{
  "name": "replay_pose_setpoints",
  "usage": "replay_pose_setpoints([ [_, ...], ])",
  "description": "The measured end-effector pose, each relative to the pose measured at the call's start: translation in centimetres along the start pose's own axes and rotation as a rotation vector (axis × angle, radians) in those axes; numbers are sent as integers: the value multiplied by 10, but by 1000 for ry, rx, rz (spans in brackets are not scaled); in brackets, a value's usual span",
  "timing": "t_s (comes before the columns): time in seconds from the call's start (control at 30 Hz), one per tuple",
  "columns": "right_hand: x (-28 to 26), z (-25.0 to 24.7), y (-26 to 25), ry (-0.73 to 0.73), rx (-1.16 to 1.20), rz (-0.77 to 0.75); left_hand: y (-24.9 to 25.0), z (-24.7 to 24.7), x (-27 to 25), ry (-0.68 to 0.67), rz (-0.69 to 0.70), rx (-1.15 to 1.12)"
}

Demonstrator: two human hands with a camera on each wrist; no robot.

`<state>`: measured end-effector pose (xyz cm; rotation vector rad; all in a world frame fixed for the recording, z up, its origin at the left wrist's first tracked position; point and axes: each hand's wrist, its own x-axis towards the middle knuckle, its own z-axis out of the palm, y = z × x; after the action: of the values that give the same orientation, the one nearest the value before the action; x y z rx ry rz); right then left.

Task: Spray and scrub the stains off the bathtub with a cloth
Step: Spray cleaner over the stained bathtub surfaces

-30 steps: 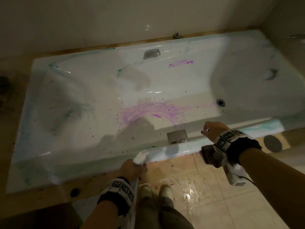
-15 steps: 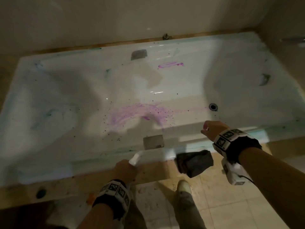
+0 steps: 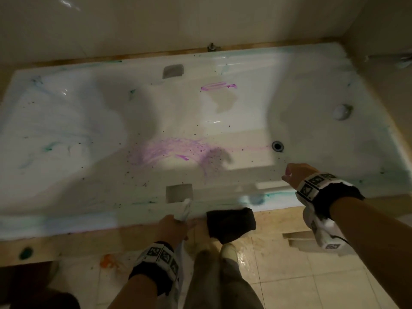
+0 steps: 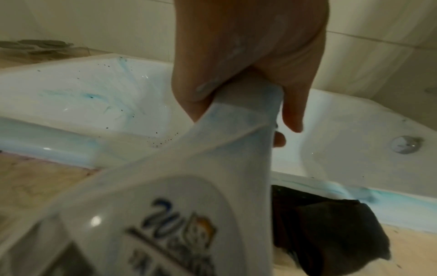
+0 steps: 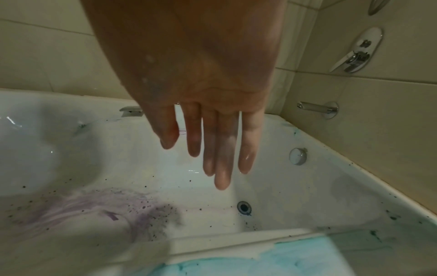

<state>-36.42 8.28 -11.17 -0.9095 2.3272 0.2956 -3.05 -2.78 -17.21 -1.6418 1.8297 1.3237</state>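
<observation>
Head | left hand (image 3: 172, 227) grips spray bottle (image 3: 186, 209) | right hand (image 3: 296, 175) empty (fingers straight)

Tub (image 3: 66, 121) lies crosswise ahead, its far rim against the wall (image 3: 178, 23). Drain (image 3: 277, 145) in the tub floor, right of centre; smear (image 3: 165, 152) on the floor left of it; a smaller mark (image 3: 219, 86) on the far side wall. Overflow knob (image 3: 341, 111) on the right end wall. Cloth (image 3: 230, 224) hangs over the near ledge, between the hands. Left hand (image 3: 172, 228) at the near rim, holding bottle (image 4: 189, 214), left of the cloth. Right hand (image 3: 298, 175) over the near rim, right of the cloth, near the drain. Feet (image 3: 227, 249) on floor tiles (image 3: 312, 286) below the ledge. Tap (image 5: 316, 109) on the right wall.
</observation>
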Motion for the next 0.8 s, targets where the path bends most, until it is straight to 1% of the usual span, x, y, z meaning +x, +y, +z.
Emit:
replay_pose_setpoints([
  [0.07, 4, -2, -4, 18, 23, -5, 7, 1, 4, -98, 33, -4],
  [0.13, 4, -3, -7, 21, 51, 1, 12, 2, 5, -129, 28, 17],
  [0.17, 4, -4, -6, 21, 59, 7, 14, 3, 6, -110, 29, 41],
  [0.23, 3, -5, 0, 22, 67, 25, 14, 5, 9, -9, 24, 126],
  [0.3, 2, -5, 12, 19, 77, 49, 16, 10, 13, 40, 60, 209],
  [0.37, 1, -6, 25, 11, 82, 75, 28, 14, 15, -28, 127, 209],
  [0.43, -1, -6, 37, -12, 86, 96, 39, 24, 19, -158, 228, 203],
  [0.5, -1, -7, 51, -19, 91, 105, 58, 32, 16, -207, 280, 292],
  [0.57, 2, -6, 64, -26, 96, 105, 74, 42, 11, -167, 256, 369],
  [0.63, 7, -7, 78, -33, 110, 102, 88, 52, 8, -82, 190, 368],
  [0.7, 14, -8, 93, -33, 122, 87, 99, 65, 6, -30, 153, 343],
  [0.73, 18, -9, 100, -34, 123, 76, 106, 72, 5, -40, 139, 313],
  [0.8, 25, -9, 115, -37, 123, 53, 120, 89, 4, -112, 127, 232],
])
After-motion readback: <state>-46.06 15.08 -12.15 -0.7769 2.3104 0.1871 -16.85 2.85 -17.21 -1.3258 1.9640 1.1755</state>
